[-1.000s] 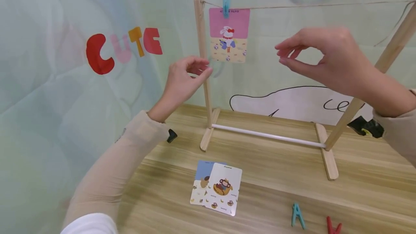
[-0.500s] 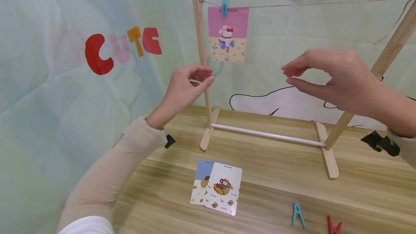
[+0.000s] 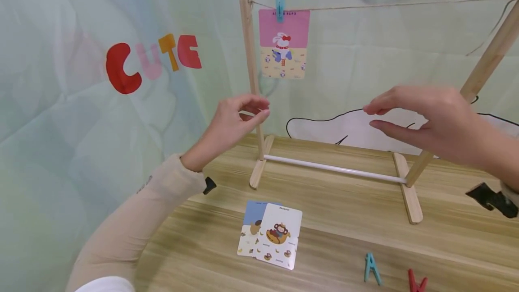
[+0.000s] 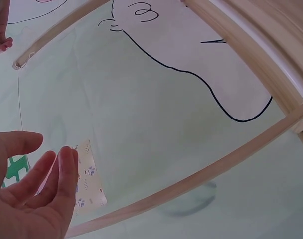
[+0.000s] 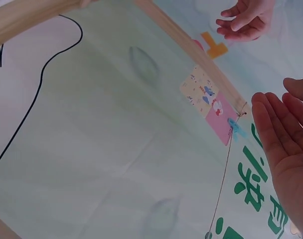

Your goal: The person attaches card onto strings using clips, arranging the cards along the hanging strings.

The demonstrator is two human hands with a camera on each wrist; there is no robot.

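Observation:
A pink and cream card [image 3: 283,62] with a white dog picture hangs from a string [image 3: 365,6], held there by a blue clothespin [image 3: 280,3]. Below and left of the card, my left hand [image 3: 235,118] hovers by the frame's left post, fingers loosely bent and holding nothing. Farther right, my right hand [image 3: 430,120] is in the air before the right post, thumb and fingertips apart, also holding nothing. On the table, a white monkey card [image 3: 279,235] partly covers a blue-topped card [image 3: 253,215]. A teal clothespin [image 3: 371,268] and a red clothespin [image 3: 416,280] lie near the front.
The wooden frame has a left post [image 3: 252,57], a right post [image 3: 482,73] and a white lower bar [image 3: 332,169] joining its feet, all on a wood-grain table [image 3: 324,206]. Behind stands a pale cloth backdrop [image 3: 162,116] with coloured letters [image 3: 123,69].
Both hands have come down away from the string; the right has also moved rightward and its thumb and fingers have spread apart. The hanging card and the things on the table stay put.

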